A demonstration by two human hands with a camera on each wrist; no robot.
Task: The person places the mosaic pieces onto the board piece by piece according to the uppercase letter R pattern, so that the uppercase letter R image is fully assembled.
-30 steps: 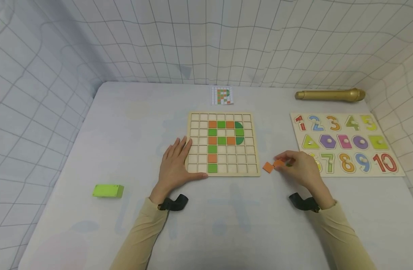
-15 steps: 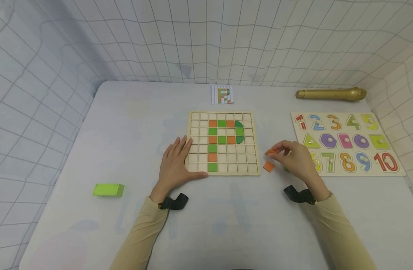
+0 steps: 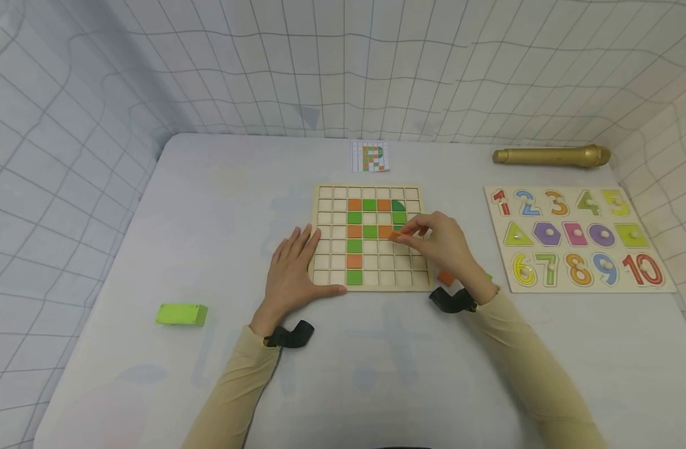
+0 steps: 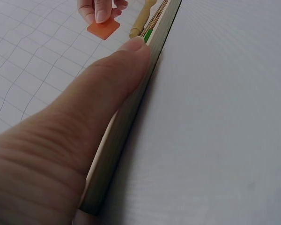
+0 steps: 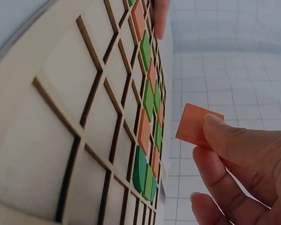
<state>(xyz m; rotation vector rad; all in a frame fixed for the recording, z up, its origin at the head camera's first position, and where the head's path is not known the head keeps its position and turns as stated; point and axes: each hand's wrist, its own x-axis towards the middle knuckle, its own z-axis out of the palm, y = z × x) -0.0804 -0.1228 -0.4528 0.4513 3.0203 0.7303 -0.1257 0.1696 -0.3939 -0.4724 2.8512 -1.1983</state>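
A wooden grid board (image 3: 332, 279) lies mid-table, with orange and green tiles set in its cells in the shape of a letter P. My left hand (image 3: 291, 274) rests at its lower left corner, fingers spread along the left side and thumb along the front edge. Between thumb and fingers my right hand (image 3: 441, 242) pinches an orange square tile (image 5: 192, 124), held above the board's right half. In the right wrist view the tile is apart from the board surface. Another orange tile (image 3: 446, 278) lies on the table by the board, partly behind the right wrist.
A small pattern card (image 3: 370, 156) lies behind the board. To the right are a number-and-shape puzzle (image 3: 579, 248) and a gold microphone (image 3: 552, 156). A green block (image 3: 181, 315) sits at left. A bit of green (image 3: 489, 276) shows past the right forearm.
My right hand has picked up an orange tile from beside the board and carried it left, over the grid. My left hand has stayed in place.
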